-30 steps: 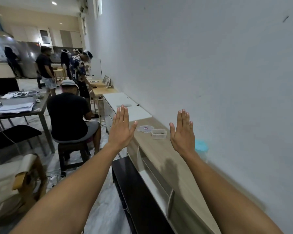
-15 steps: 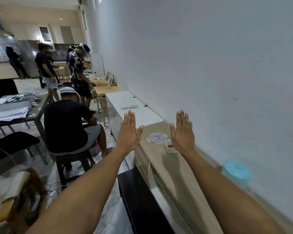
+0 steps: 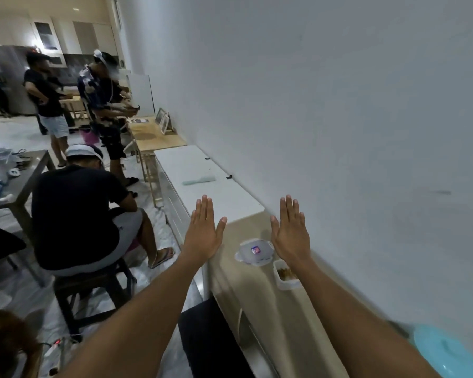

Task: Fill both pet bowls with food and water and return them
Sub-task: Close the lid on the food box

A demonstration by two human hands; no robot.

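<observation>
My left hand (image 3: 204, 232) and my right hand (image 3: 291, 232) are raised flat in front of me, fingers straight, holding nothing. Below the right wrist, a small clear container (image 3: 284, 275) with brown food in it stands on a wooden sideboard (image 3: 246, 293) along the wall. Its clear lid (image 3: 254, 251) with a small sticker lies just beyond it, between my hands. A container with a turquoise lid (image 3: 445, 353) stands on the sideboard at the bottom right. No pet bowl is in view.
A white cabinet (image 3: 202, 170) with a pale green object (image 3: 199, 180) on it continues along the wall. A person (image 3: 77, 214) sits on a stool to the left; two others stand farther back. A grey table (image 3: 14, 175) holds papers. A dark bench (image 3: 210, 342) sits below the sideboard.
The view has moved forward along the sideboard. The food container, its lid and the turquoise-lidded container now sit nearer and lower in view. Both hands stay raised and empty.
</observation>
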